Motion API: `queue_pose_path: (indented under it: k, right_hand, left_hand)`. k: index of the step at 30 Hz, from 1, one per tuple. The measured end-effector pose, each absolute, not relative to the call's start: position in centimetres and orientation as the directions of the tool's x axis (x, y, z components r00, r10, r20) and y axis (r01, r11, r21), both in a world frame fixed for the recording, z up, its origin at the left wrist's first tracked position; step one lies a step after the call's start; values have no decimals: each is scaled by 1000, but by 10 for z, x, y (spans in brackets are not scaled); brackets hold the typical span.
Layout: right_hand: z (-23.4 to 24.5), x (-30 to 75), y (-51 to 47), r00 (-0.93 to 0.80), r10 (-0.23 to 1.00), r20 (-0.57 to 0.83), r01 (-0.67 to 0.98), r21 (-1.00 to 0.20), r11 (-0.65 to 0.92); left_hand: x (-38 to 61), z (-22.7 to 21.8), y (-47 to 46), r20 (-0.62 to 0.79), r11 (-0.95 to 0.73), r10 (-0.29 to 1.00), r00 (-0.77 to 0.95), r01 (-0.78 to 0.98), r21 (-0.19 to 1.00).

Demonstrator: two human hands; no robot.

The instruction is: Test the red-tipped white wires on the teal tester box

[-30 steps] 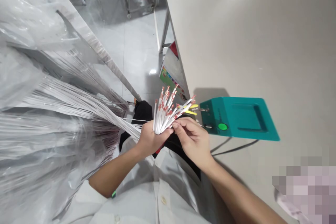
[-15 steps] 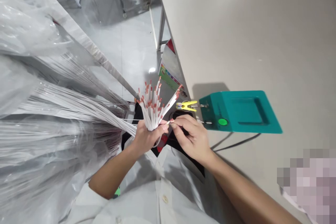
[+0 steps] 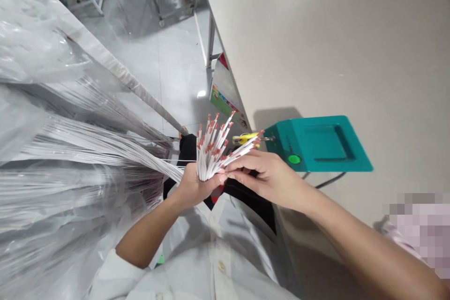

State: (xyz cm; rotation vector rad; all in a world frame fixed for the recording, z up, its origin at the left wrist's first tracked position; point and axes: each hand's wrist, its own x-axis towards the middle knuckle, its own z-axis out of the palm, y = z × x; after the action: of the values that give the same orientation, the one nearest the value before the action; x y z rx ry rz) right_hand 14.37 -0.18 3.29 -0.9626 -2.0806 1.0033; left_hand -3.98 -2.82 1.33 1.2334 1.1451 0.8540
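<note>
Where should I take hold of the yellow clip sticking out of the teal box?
Probably by the yellow clip's free tail end, coming from the side facing the fanned white wire bundle. It lies flat, its other end at the teal box, so only the tail is clear. The left hand grips the bundle; the right hand pinches wires beside it.

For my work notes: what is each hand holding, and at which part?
Left hand grips the bundle of white wires just below its fanned red tips; right hand pinches a few wires there.
</note>
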Motion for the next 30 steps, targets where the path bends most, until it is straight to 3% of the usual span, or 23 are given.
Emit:
queue_pose_path:
  k: [3, 6, 10, 17, 21, 25, 27, 30]
  right_hand:
    - [31, 142, 0, -543, 822, 170, 220, -916, 336]
    - [21, 131, -7, -446, 894, 35, -55, -998, 12]
    - [6, 112, -19, -345, 917, -200, -377, -865, -331]
    - [2, 97, -26, -286, 886, -366, -529, -711, -464]
    - [-4, 96, -29, -189, 925, -329, -447, -810, -379]
    - [-5, 100, -30, -8, 999, -49, -99, -994, -49]
    - [-4, 106, -29, 16, 987, 160, 149, -976, 156]
    - [-5, 116, -26, -119, 893, 434, 458, -774, 437]
  left_hand:
    - [-45, 14, -28, -249, 238, 922, 295, 74, 969]
    - [-48, 19, -27, -361, 372, 885, 294, 22, 928]
    - [-48, 22, -26, -424, 466, 863, 274, -109, 878]
    - [-42, 6, -28, -417, 481, 872, 255, -292, 827]
    - [-37, 1, -30, -455, 512, 858, 237, -326, 795]
    - [-34, 5, -30, -479, 522, 853, 207, -323, 790]
    - [-34, 10, -30, -467, 500, 866, 181, -269, 823]
    - [-35, 17, -30, -442, 468, 876, 192, -126, 874]
